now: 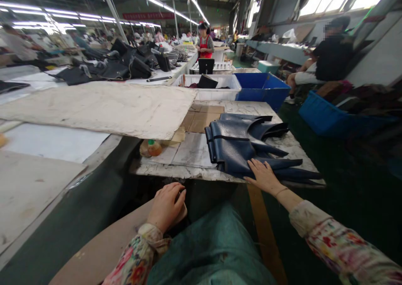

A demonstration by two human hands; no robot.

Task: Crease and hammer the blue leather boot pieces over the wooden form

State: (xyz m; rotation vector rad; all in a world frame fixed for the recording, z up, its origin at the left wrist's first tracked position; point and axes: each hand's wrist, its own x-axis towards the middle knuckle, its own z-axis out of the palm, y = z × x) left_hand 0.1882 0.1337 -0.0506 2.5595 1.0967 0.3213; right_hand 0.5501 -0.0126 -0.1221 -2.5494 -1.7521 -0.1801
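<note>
My right hand lies with fingers spread on the near edge of a stack of dark blue, leather-like pieces. These have long pointed strips reaching to the right, and a black band lies across them. Lower and to the left, my left hand is curled over the end of a long, beige, board-like piece. Its fingertips are partly hidden behind that end. The stack rests on a worn, pale worktable. A small orange-brown bottle with a green top stands left of the stack.
A large cream sheet overhangs the table's left side. Behind are a white bin, a blue bin and black bags. At right sit a filled blue tub and a person; another person in a red apron stands farther back.
</note>
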